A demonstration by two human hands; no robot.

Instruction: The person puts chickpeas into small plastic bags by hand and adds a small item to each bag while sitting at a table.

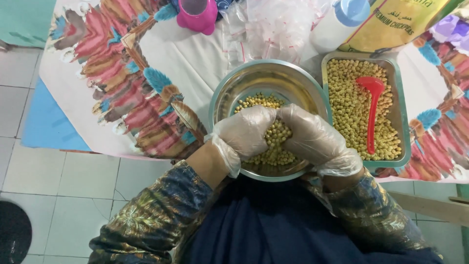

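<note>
Steel bowl [229,93] centre frame, chickpeas [276,142] inside | left hand [244,131], right hand [312,139] (clear gloves) cupped closed around chickpeas | patterned tablecloth [112,88] | tray [398,122] right, red spoon [372,107] | tiled floor [63,186] lower left

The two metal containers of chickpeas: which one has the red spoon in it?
The rectangular tray on the right holds the red spoon; the round bowl has only both gloved hands.

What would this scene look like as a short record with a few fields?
Left hand: left hand in a clear plastic glove, cupped on yellow chickpeas
Right hand: right hand in a clear plastic glove, cupped against the left
Bowl: round steel bowl, partly filled with the chickpeas
Tray: rectangular metal tray to the right, full of chickpeas
Scoop: red plastic scoop lying in the tray
Surface: patterned tablecloth
</note>
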